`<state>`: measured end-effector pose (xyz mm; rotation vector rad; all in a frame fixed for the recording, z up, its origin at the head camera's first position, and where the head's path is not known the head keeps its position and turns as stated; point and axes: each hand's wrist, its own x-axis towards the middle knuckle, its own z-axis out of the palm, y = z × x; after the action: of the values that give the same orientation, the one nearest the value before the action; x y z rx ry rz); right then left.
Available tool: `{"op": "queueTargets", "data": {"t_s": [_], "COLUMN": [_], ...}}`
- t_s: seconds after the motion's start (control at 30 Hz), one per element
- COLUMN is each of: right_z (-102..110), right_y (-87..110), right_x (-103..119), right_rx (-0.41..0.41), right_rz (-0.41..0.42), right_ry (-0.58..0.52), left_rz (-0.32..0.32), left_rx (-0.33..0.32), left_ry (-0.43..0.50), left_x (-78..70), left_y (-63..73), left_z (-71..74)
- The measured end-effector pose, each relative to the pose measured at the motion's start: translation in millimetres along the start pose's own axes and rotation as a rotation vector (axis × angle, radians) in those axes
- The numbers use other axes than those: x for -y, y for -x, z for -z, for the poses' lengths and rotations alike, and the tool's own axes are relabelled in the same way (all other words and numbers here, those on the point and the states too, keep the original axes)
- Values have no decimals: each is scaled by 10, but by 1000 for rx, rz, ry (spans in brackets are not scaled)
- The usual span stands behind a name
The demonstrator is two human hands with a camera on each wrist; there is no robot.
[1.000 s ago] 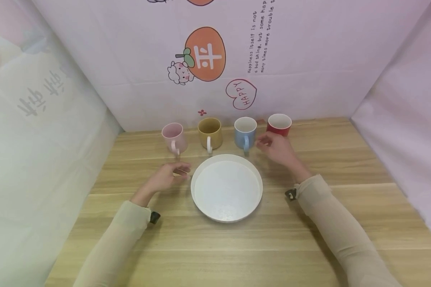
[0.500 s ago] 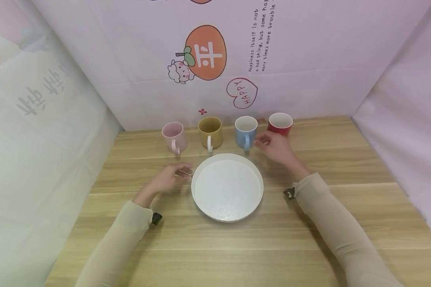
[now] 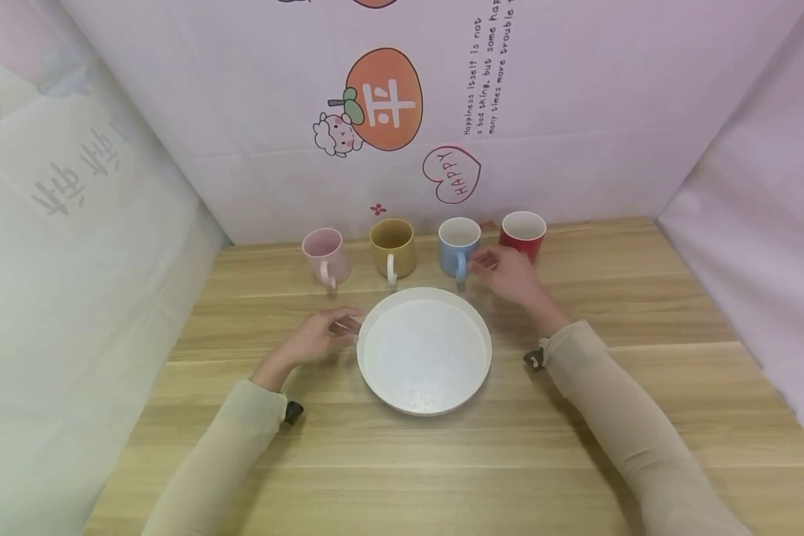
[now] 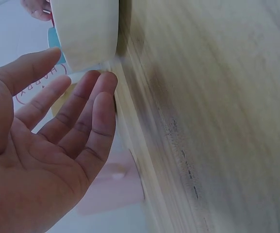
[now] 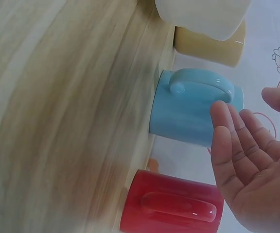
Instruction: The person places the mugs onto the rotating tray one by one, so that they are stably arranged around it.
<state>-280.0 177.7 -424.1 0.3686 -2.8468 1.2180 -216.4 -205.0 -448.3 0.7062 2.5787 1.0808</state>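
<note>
A round white tray (image 3: 423, 357) lies in the middle of the wooden table. Beside its left rim is my left hand (image 3: 315, 335), fingers relaxed and holding nothing; the left wrist view shows its fingertips close to the tray's wall (image 4: 86, 34). My right hand (image 3: 509, 277) hovers at the right side of the light blue mug (image 3: 457, 251), fingertips near the handle (image 5: 198, 80), palm bare. Behind that hand stands the red mug (image 3: 524, 237), partly covered by it in the head view. All the mugs stand upright with their mouths up.
Left of the blue mug are a mustard mug (image 3: 392, 249) with a white handle and a pink mug (image 3: 326, 257), in one row along the back. A white printed cloth (image 3: 563, 112) hangs right behind them, and plain cloth (image 3: 750, 223) borders the table's right side.
My right hand has shifted slightly left toward the blue mug's handle. My left hand has edged a little right, nearer the tray's rim. Mugs and tray stay in place.
</note>
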Motion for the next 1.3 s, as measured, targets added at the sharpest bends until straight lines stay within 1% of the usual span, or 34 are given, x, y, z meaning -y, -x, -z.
{"op": "queueTargets", "data": {"t_s": [0.17, 0.4, 0.73, 0.93, 1.13, 1.3], "right_z": [-38, -101, -141, -162, -190, -199], "right_y": [-42, -101, -137, -160, -189, -209], "right_x": [-30, -58, -32, -21, -38, -47], "right_rx": [4, 14, 31, 48, 50, 51], "right_rz": [-10, -45, -72, -108, -101, -107], "right_ry": [7, 16, 78, 109, 154, 165], "left_rz": [-6, -9, 54, 58, 58, 55], "left_rx": [12, 18, 44, 53, 56, 56], "left_ry": [17, 14, 13, 24, 24, 25], "left_x": [11, 7, -30, -35, -28, -29], "left_y": [1, 2, 24, 32, 38, 42], "left_z": [-16, -40, -47, -58, -60, -54]}}
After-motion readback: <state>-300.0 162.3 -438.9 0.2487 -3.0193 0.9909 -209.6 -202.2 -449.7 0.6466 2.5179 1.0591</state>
